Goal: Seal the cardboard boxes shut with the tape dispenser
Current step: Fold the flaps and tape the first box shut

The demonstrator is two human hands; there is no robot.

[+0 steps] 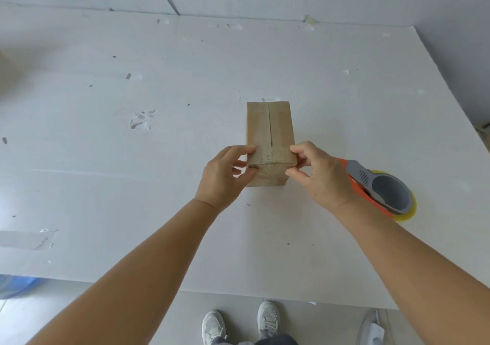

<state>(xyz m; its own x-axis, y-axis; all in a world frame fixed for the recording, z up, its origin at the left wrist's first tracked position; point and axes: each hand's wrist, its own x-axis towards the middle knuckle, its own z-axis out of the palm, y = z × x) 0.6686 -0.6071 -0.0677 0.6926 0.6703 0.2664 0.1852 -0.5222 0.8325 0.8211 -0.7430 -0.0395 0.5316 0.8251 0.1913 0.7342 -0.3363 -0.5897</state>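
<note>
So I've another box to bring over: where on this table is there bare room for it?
Left of the cardboard box, the table is bare to its left edge, as is the stretch beyond the box. The right is crowded: the tape dispenser lies just behind the right hand.

Both hands (left [222, 175], right [322, 176]) reach forward, fingers curled, pinching inward, forearms outstretched.

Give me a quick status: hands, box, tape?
Left hand and right hand pinch the cardboard box corners. Tape dispenser lies on table, untouched. Nothing blocking.
</note>
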